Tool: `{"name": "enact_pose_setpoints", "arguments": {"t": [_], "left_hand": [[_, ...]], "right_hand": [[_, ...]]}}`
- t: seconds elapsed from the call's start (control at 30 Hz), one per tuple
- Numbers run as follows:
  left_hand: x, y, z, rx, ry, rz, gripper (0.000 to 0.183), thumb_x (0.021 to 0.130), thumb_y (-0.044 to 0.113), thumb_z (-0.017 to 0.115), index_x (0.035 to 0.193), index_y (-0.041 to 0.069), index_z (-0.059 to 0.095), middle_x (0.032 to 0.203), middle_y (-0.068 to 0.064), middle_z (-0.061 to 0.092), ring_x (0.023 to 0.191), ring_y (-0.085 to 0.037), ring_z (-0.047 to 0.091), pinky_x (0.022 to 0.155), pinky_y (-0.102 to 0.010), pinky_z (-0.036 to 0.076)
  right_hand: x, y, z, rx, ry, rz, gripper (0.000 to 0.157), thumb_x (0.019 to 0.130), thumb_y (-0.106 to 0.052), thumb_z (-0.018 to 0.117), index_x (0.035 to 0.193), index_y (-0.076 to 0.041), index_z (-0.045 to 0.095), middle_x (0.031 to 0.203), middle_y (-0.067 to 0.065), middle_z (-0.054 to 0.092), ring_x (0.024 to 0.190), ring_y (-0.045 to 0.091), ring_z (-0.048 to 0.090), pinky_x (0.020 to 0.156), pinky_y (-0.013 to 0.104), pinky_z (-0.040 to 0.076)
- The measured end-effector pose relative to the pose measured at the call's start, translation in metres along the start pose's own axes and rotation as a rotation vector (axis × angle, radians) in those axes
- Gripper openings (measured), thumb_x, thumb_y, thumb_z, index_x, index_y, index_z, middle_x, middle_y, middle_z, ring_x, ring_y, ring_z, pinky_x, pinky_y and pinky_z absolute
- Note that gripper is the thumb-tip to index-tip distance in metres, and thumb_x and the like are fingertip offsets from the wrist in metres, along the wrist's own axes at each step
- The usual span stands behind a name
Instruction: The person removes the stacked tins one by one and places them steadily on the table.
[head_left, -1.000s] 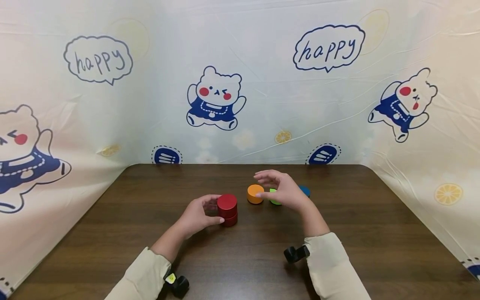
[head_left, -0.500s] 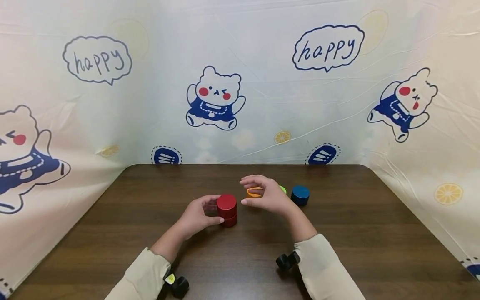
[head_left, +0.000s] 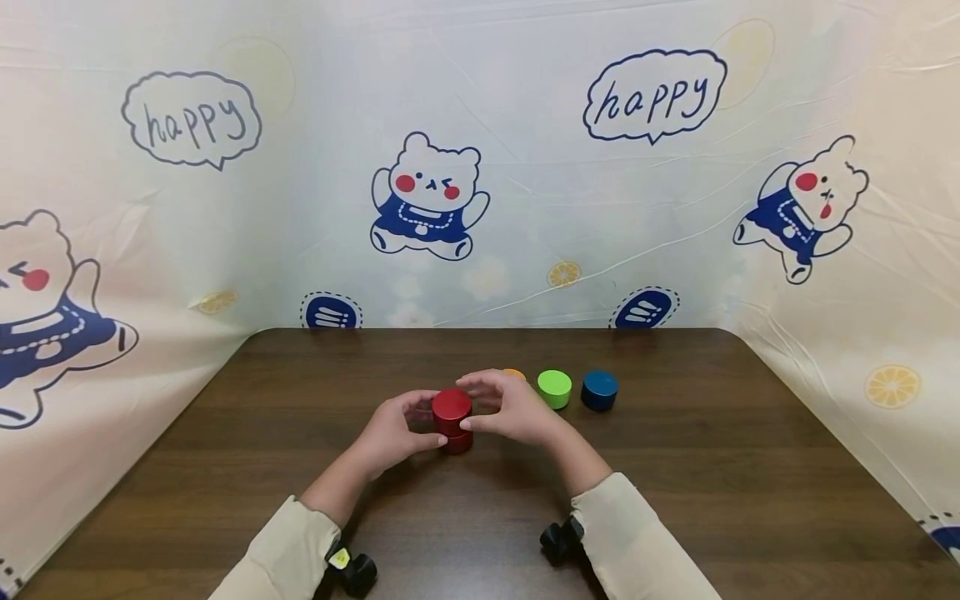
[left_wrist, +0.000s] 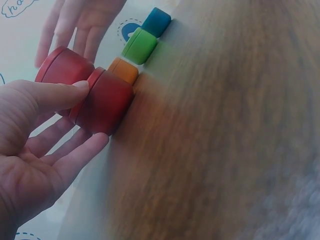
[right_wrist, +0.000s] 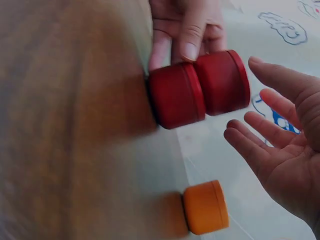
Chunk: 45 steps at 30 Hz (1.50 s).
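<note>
Two red round tins with lid seams stand stacked on the table in the head view. The upper red tin (head_left: 452,407) sits a little off-centre on the lower red tin (head_left: 460,444). My left hand (head_left: 396,433) holds the lower one from the left, its thumb at the rim in the left wrist view and its fingers round the far side. My right hand (head_left: 517,410) is just right of the stack, thumb and fingers spread. In the right wrist view, a gap shows between these fingertips (right_wrist: 255,61) and the upper red tin (right_wrist: 225,82).
Behind my right hand an orange tin (head_left: 513,373) is mostly hidden. Right of it stand a green tin (head_left: 554,388) and a blue tin (head_left: 599,391), in a row. The wooden table (head_left: 337,367) ends at a printed cloth backdrop (head_left: 525,208).
My right hand has moved left and nearer, from the orange tin to the red stack. The green and blue tins have come into full view. My left hand stays in place.
</note>
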<state>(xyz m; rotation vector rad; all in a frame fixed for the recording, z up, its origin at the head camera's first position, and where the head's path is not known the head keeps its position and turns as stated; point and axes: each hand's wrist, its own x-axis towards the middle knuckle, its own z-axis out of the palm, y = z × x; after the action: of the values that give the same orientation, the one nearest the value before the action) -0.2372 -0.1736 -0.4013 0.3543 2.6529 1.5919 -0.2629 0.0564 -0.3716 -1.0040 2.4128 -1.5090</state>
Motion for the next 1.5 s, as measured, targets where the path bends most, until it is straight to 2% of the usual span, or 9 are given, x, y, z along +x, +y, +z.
{"name": "enact_pose_setpoints", "arguments": {"t": [0.17,0.47,0.7,0.97,1.2,1.5], "left_hand": [[-0.001,0.001,-0.001,0.012,-0.004,0.001,0.058,0.075,0.008,0.085,0.127,0.011,0.061,0.119,-0.003,0.066,0.110,-0.026,0.062,0.098,-0.049,0.047],[-0.001,0.000,-0.002,0.001,-0.004,0.001,0.057,0.075,0.008,0.085,0.127,0.011,0.061,0.118,-0.002,0.066,0.110,-0.026,0.062,0.098,-0.050,0.047],[-0.001,0.001,-0.001,-0.022,-0.017,0.007,0.056,0.075,0.009,0.084,0.127,0.011,0.062,0.117,-0.003,0.067,0.109,-0.025,0.062,0.098,-0.049,0.048],[0.001,0.000,-0.001,-0.020,-0.026,0.005,0.058,0.075,0.010,0.085,0.128,0.013,0.062,0.118,-0.003,0.067,0.110,-0.024,0.063,0.097,-0.046,0.049],[0.001,0.000,-0.001,-0.013,-0.033,0.000,0.059,0.074,0.014,0.086,0.128,0.014,0.062,0.119,-0.001,0.067,0.110,-0.023,0.062,0.097,-0.046,0.048],[0.001,-0.002,-0.001,0.023,-0.055,-0.004,0.043,0.078,0.020,0.083,0.119,0.014,0.071,0.116,-0.004,0.069,0.110,-0.026,0.061,0.098,-0.051,0.047]], "right_hand": [[0.003,0.002,0.010,-0.046,-0.022,0.042,0.048,0.083,-0.014,0.079,0.128,-0.015,0.061,0.124,-0.003,0.061,0.112,0.016,0.060,0.094,0.035,0.052],[0.002,0.001,0.013,-0.073,-0.001,0.049,0.043,0.084,-0.013,0.078,0.124,-0.015,0.063,0.119,-0.002,0.062,0.108,0.017,0.061,0.090,0.035,0.053],[0.001,0.002,0.007,-0.046,-0.009,0.088,0.041,0.084,-0.012,0.078,0.122,-0.016,0.064,0.119,-0.003,0.063,0.106,0.016,0.061,0.088,0.032,0.054],[0.001,0.004,0.001,-0.051,-0.017,0.077,0.042,0.083,-0.011,0.079,0.122,-0.013,0.065,0.117,-0.001,0.064,0.105,0.016,0.061,0.089,0.035,0.054],[0.000,0.004,-0.004,-0.057,-0.009,0.068,0.042,0.082,-0.013,0.080,0.122,-0.014,0.065,0.115,-0.001,0.066,0.103,0.016,0.062,0.086,0.031,0.055],[-0.001,0.005,-0.015,-0.037,0.046,0.085,0.042,0.080,-0.008,0.081,0.119,-0.015,0.067,0.119,0.002,0.064,0.106,0.022,0.061,0.085,0.032,0.056]]}}
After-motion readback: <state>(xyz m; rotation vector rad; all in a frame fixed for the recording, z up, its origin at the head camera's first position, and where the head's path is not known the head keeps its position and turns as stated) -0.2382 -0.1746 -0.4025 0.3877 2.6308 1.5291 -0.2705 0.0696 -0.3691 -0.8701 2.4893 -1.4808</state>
